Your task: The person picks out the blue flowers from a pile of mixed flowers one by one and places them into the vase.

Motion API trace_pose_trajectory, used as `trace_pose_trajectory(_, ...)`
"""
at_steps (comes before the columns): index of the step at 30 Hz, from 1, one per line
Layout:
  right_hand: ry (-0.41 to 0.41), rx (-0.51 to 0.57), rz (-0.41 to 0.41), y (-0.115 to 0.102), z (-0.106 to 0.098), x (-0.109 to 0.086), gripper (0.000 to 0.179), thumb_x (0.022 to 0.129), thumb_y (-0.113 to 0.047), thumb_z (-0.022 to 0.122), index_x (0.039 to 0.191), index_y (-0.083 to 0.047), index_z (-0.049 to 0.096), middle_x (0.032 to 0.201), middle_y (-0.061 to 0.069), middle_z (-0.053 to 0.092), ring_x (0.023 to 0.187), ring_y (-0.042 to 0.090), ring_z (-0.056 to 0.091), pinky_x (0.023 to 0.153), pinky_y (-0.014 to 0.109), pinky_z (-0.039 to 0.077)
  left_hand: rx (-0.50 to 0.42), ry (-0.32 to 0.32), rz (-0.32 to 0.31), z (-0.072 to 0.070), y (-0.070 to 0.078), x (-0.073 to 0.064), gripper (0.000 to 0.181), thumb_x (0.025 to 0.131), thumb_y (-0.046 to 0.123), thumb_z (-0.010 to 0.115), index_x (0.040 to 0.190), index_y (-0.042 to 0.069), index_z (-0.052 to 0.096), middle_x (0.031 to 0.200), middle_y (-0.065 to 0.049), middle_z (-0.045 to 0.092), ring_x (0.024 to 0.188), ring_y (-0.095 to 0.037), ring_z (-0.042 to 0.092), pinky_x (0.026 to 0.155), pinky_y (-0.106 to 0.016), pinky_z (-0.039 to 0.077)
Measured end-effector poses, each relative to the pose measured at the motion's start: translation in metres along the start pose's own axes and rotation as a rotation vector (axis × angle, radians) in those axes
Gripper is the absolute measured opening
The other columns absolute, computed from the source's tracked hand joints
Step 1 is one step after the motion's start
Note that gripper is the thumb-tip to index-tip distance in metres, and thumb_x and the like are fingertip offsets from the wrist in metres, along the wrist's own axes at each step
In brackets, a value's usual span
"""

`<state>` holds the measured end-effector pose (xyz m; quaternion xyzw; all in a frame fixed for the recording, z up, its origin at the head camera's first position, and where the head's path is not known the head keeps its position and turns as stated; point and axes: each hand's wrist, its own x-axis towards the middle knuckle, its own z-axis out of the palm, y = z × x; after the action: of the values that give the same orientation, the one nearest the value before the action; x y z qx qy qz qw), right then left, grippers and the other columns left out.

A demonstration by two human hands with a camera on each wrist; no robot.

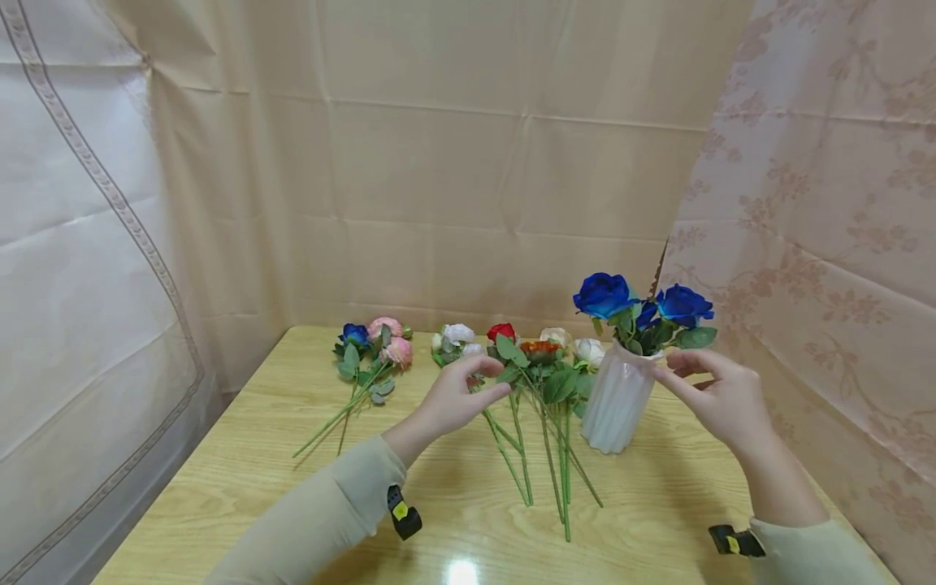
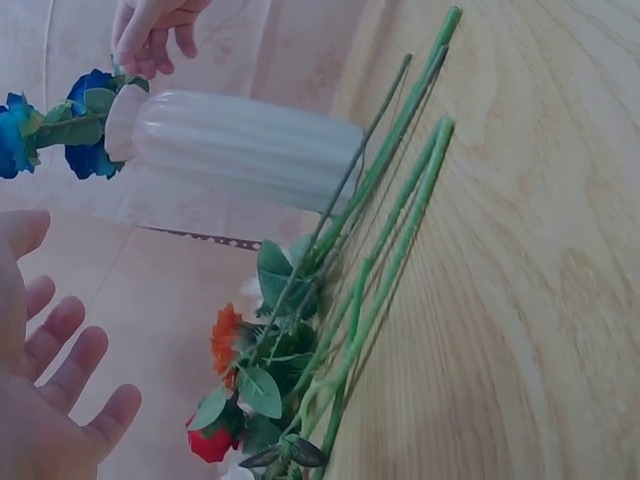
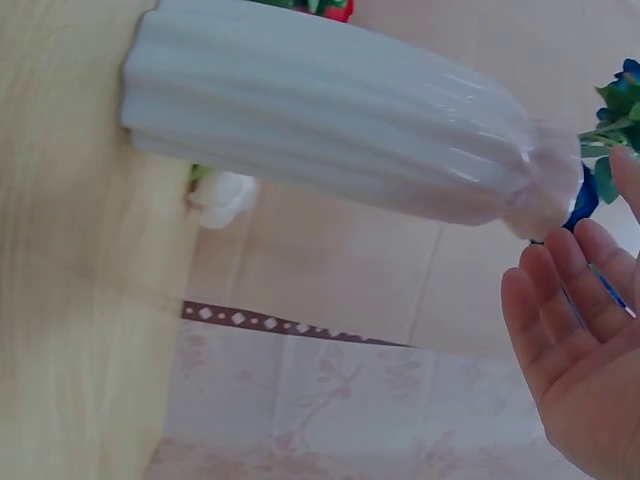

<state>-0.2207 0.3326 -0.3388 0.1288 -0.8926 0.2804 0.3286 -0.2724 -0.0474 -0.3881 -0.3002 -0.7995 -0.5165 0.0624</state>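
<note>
A white fluted vase (image 1: 619, 398) stands on the right side of the table, with several blue roses (image 1: 604, 295) and their green leaves in its mouth. My right hand (image 1: 724, 398) is beside the vase's rim, fingers loosely bent; in the right wrist view the fingers (image 3: 560, 300) look extended, and contact with the rim is unclear. Above the middle flowers hovers my left hand (image 1: 459, 396), its fingers spread apart and holding nothing. Below it lie a red rose (image 1: 501, 331), an orange flower (image 1: 539, 351), white flowers (image 1: 458, 333) and a cream flower (image 1: 556, 336), stems toward me.
At the table's left lie a blue rose (image 1: 354, 335) and pink flowers (image 1: 398, 352) with crossed stems. A white rose (image 1: 588, 351) is close beside the vase. Beige cloth (image 1: 468, 162) hangs behind the wooden table (image 1: 241, 504), and patterned cloth (image 1: 841, 244) hangs at the right.
</note>
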Motion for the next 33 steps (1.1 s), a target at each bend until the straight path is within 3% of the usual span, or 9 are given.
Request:
trace_pose_trajectory(5, -0.043, -0.004, 0.057, 0.009, 0.004, -0.006, 0.025, 0.091, -0.031, 0.080, 0.101, -0.009, 0.074, 0.094, 0.008, 0.074, 0.082, -0.003, 0.060, 0.065, 0.005, 0.047, -0.008, 0.017, -0.010, -0.003, -0.007, -0.004, 0.035, 0.097, 0.033, 0.073, 0.125, 0.013, 0.068, 0.123, 0.001, 0.066, 0.118, -0.026, 0.060, 0.093, -0.044, 0.051)
trace_pose_trajectory(12, -0.114, 0.041, 0.145, 0.017, 0.011, -0.012, 0.043, 0.093, -0.037, 0.077, 0.119, -0.004, 0.068, 0.108, 0.017, 0.071, 0.098, 0.032, 0.066, 0.068, 0.007, 0.046, 0.000, 0.044, -0.023, -0.009, -0.013, -0.007, 0.036, 0.096, 0.033, 0.074, 0.125, 0.015, 0.068, 0.122, 0.002, 0.066, 0.114, -0.020, 0.062, 0.092, -0.043, 0.052)
trace_pose_trajectory(18, -0.136, 0.104, 0.169, 0.021, 0.022, -0.015, 0.052, 0.093, -0.037, 0.077, 0.129, -0.003, 0.062, 0.117, 0.017, 0.068, 0.107, 0.026, 0.061, 0.071, 0.008, 0.046, -0.034, 0.060, -0.031, -0.013, -0.017, -0.009, 0.039, 0.096, 0.029, 0.075, 0.131, 0.015, 0.064, 0.121, -0.003, 0.066, 0.112, -0.020, 0.061, 0.095, -0.049, 0.050)
trace_pose_trajectory(23, -0.165, 0.170, 0.190, 0.021, 0.029, -0.018, 0.060, 0.093, -0.036, 0.077, 0.136, -0.001, 0.055, 0.125, 0.020, 0.063, 0.116, 0.038, 0.058, 0.074, 0.007, 0.046, -0.017, 0.087, -0.041, -0.015, -0.019, -0.011, 0.043, 0.095, 0.030, 0.076, 0.133, 0.015, 0.062, 0.120, 0.000, 0.066, 0.113, -0.022, 0.062, 0.096, -0.050, 0.049)
trace_pose_trajectory(25, -0.178, 0.183, 0.198, 0.022, 0.031, -0.018, 0.062, 0.093, -0.037, 0.077, 0.138, -0.001, 0.053, 0.128, 0.020, 0.061, 0.118, 0.039, 0.057, 0.077, 0.015, 0.052, -0.005, 0.096, -0.037, -0.017, -0.020, -0.012, 0.045, 0.095, 0.030, 0.075, 0.134, 0.014, 0.061, 0.121, -0.001, 0.066, 0.113, -0.023, 0.062, 0.096, -0.052, 0.049)
trace_pose_trajectory(28, -0.194, 0.204, 0.207, 0.023, 0.034, -0.019, 0.064, 0.094, -0.037, 0.076, 0.141, -0.002, 0.051, 0.133, 0.020, 0.059, 0.120, 0.041, 0.056, 0.081, 0.037, 0.059, 0.007, 0.104, -0.030, -0.020, -0.022, -0.013, 0.046, 0.095, 0.031, 0.075, 0.135, 0.014, 0.059, 0.121, -0.001, 0.065, 0.113, -0.022, 0.061, 0.096, -0.053, 0.048)
trace_pose_trajectory(30, -0.202, 0.218, 0.214, 0.023, 0.036, -0.020, 0.065, 0.094, -0.037, 0.075, 0.143, -0.002, 0.050, 0.136, 0.020, 0.057, 0.122, 0.041, 0.055, 0.083, 0.051, 0.057, 0.015, 0.110, -0.028, -0.023, -0.023, -0.013, 0.046, 0.096, 0.031, 0.075, 0.136, 0.014, 0.059, 0.121, -0.001, 0.065, 0.113, -0.022, 0.061, 0.095, -0.051, 0.048)
trace_pose_trajectory(33, -0.211, 0.246, 0.227, 0.023, 0.038, -0.021, 0.068, 0.095, -0.036, 0.075, 0.146, -0.001, 0.046, 0.139, 0.021, 0.054, 0.125, 0.044, 0.053, 0.086, 0.057, 0.055, 0.019, 0.110, -0.036, -0.027, -0.024, -0.013, 0.047, 0.095, 0.028, 0.076, 0.136, 0.014, 0.058, 0.120, -0.001, 0.065, 0.111, -0.019, 0.060, 0.095, -0.049, 0.048)
